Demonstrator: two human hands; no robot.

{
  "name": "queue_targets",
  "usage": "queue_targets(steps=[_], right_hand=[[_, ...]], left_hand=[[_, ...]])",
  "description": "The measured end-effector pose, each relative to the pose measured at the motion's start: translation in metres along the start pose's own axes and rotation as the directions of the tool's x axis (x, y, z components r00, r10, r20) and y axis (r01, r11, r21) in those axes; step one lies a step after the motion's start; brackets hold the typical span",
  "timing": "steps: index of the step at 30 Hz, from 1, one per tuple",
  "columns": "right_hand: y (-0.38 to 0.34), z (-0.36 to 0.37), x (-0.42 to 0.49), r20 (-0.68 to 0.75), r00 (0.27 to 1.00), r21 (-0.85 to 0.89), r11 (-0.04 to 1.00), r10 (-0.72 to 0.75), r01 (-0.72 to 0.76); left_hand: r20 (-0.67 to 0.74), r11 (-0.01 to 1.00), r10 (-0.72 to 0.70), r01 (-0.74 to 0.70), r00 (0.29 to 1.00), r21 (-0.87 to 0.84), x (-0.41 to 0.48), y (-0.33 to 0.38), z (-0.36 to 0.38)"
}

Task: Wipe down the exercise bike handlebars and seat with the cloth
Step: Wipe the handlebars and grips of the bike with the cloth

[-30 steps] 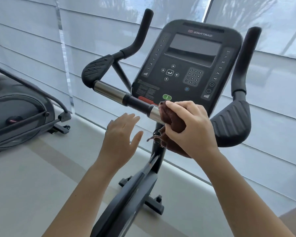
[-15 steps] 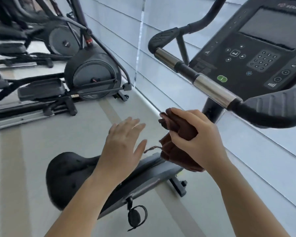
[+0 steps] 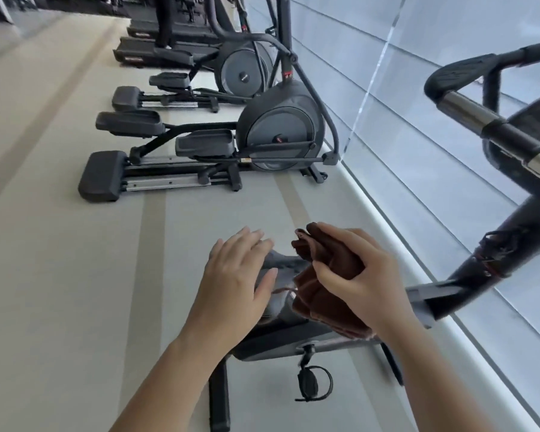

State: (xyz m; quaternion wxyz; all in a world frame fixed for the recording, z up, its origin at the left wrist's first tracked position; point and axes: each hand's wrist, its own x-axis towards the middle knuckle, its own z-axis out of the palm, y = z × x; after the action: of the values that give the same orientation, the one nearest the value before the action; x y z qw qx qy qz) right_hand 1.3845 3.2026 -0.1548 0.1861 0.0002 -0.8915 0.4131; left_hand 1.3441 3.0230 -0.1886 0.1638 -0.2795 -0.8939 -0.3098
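- Right hand [image 3: 365, 275] bunches the crumpled brown cloth [image 3: 321, 294] at lower centre, over the dark bike seat [image 3: 281, 263] (mostly hidden).
- Left hand [image 3: 231, 275] beside it, fingers straight, holding nothing.
- Black-and-chrome handlebar [image 3: 468, 110]: upper right.

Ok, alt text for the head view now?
A right hand grips a bunched brown cloth over the exercise bike, the open left hand beside it. The handlebar is at upper right; elliptical machines stand in a row behind.

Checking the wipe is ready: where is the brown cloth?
In the head view, lower centre-right, the brown cloth is bunched in the right hand, beside the open left hand, below and left of the handlebar.
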Motion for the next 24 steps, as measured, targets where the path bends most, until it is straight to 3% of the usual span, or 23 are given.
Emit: queue_targets(steps=[14, 24], right_hand=[[-0.141, 0.219, 0.019, 0.06, 0.998, 0.137, 0.99, 0.035, -0.043], [-0.14, 0.295, 0.091, 0.137, 0.987, 0.053, 0.995, 0.082, -0.09]], left_hand=[[-0.018, 0.994, -0.096, 0.097, 0.995, 0.044, -0.066, -0.21, -0.141], [-0.031, 0.987, -0.11, 0.113, 0.993, 0.116, -0.028, -0.3, -0.152]])
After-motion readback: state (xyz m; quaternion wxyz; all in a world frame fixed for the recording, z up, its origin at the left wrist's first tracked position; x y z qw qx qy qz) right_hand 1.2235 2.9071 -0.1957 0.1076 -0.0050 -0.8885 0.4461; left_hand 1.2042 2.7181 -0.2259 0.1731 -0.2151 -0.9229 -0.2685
